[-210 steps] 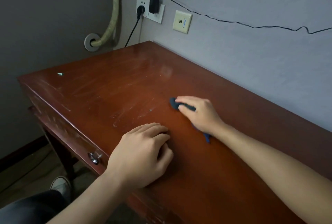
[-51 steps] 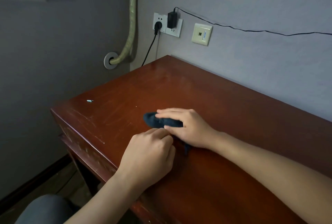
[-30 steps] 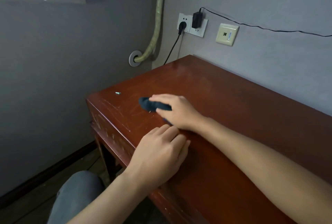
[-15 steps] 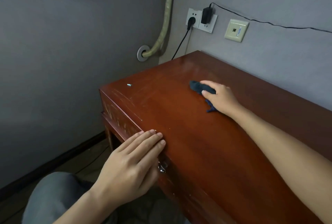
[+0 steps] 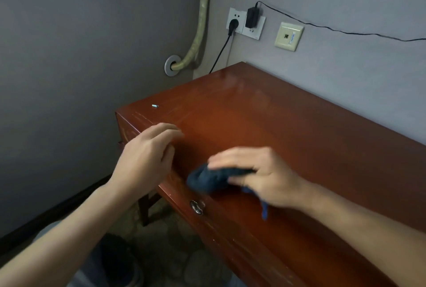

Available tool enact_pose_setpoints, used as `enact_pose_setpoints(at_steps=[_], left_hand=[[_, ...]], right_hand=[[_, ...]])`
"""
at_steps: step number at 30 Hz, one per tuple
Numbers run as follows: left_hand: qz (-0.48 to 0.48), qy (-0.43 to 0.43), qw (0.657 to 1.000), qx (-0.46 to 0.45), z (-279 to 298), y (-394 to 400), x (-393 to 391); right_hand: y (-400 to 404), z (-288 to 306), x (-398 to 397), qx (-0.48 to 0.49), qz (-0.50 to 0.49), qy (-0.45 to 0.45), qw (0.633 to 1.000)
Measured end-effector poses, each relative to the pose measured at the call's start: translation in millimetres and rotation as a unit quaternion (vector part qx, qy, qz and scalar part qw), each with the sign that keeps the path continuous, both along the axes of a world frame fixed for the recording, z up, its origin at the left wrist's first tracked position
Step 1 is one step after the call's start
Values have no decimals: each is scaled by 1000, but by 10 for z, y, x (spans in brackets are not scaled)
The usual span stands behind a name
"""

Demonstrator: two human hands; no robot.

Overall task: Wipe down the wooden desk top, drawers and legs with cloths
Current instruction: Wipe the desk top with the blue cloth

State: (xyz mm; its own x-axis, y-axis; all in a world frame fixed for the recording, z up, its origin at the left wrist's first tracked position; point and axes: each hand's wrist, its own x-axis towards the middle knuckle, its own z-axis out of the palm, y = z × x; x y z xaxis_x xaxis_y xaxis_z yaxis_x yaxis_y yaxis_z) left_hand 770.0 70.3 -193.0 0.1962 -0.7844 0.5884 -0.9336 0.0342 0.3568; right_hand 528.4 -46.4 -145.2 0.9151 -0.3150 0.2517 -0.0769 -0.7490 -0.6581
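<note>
A reddish-brown wooden desk (image 5: pixel 288 125) fills the middle and right of the head view. My right hand (image 5: pixel 255 176) grips a bunched dark blue cloth (image 5: pixel 207 179) at the desk's front edge, just above the drawer's metal knob (image 5: pixel 196 207). The hand and cloth are motion-blurred. My left hand (image 5: pixel 147 157) hovers by the front left corner of the desk with loosely bent fingers, holding nothing. A desk leg (image 5: pixel 144 210) shows below the left hand.
A tiny pale object (image 5: pixel 155 105) lies near the desk's far left corner. On the wall behind are a socket with plugs (image 5: pixel 245 23), a second wall plate (image 5: pixel 288 36), a cable and a wrapped pipe (image 5: pixel 198 31). My shoe (image 5: pixel 122 261) is on the floor.
My right hand has swept the cloth from mid-desk back to the front edge above the knob. My left hand has lifted off the front edge and moved up toward the left corner.
</note>
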Motion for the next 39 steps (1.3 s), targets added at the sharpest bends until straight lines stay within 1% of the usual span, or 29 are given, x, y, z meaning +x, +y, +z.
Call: enact_pose_setpoints(at_steps=[2, 3, 4, 5, 6, 7, 8, 9, 10, 11, 12, 13, 14, 15, 16, 18, 19, 20, 21, 23, 25, 26, 27, 30, 33, 36, 39], left_hand=[[-29, -31, 998, 46, 37, -136, -42], [-39, -41, 997, 61, 41, -197, -86], [-47, -46, 995, 71, 46, -257, -137], [-54, -47, 994, 80, 56, -311, -191], [-60, -44, 993, 91, 69, -365, -242], [-67, -41, 991, 108, 82, -422, -289], [-73, -42, 988, 131, 100, -485, -329], [-77, -46, 983, 159, 121, -547, -359], [-77, -54, 977, 191, 148, -619, -379], [-74, -62, 969, 226, 178, -685, -396], [-68, -69, 961, 257, 205, -748, -406], [-64, -74, 955, 281, 220, -818, -407], [-59, -79, 949, 301, 229, -886, -410], [-55, -84, 943, 319, 228, -951, -422], [-50, -90, 937, 334, 224, -1018, -447], [-40, -95, 928, 359, 214, -1168, -520], [-37, -94, 924, 369, 215, -1255, -554], [-36, -94, 921, 377, 220, -1349, -571], [-37, -97, 918, 384, 228, -1450, -574], [-40, -106, 912, 395, 252, -1672, -538], [-38, -116, 908, 401, 275, -1911, -493], [-38, -119, 908, 399, 279, -2021, -484], [-38, -122, 910, 395, 275, -2113, -482], [-40, -128, 918, 373, 229, -2261, -467], [-45, -132, 921, 363, 200, -2272, -425], [-46, -135, 920, 365, 203, -2282, -413], [-47, -137, 919, 366, 206, -2284, -419]], right_hand=[[-386, 63, -90, -23, -148, -57, 987], [-643, 59, -135, -52, -232, -61, 969], [-900, 25, -166, -72, -309, -41, 947], [-1120, -37, -195, -88, -375, 1, 923], [-1259, -117, -211, -120, -413, 43, 902], [-1312, -212, -200, -162, -422, 63, 890], [-1291, -304, -166, -197, -409, 63, 889], [-1185, -354, -116, -210, -371, 51, 903], [-1067, -357, -79, -200, -312, 35, 928], [-948, -329, -68, -177, -237, 23, 955], [-873, -276, -71, -160, -168, 25, 972], [-891, -209, -80, -149, -126, 39, 980], [-1022, -169, -87, -146, -120, 55, 981], [-1230, -151, -88, -149, -148, 65, 976], [-1493, -149, -75, -162, -203, 67, 963], [-1911, -161, -8, -191, -337, 98, 917], [-2025, -192, 36, -193, -377, 110, 899], [-2078, -212, 90, -196, -379, 110, 898], [-2073, -211, 132, -196, -348, 103, 911], [-2008, -217, 133, -163, -240, 79, 954], [-2046, -169, 70, -123, -181, 80, 973], [-2180, -152, 56, -111, -184, 82, 973], [-2377, -152, 68, -110, -209, 79, 969], [-3102, -197, 234, -138, -320, 80, 934], [-3701, -173, 513, -142, -386, 101, 906], [-3997, -165, 725, -148, -381, 126, 904], [-3928, -134, 708, -141, -353, 126, 916]])
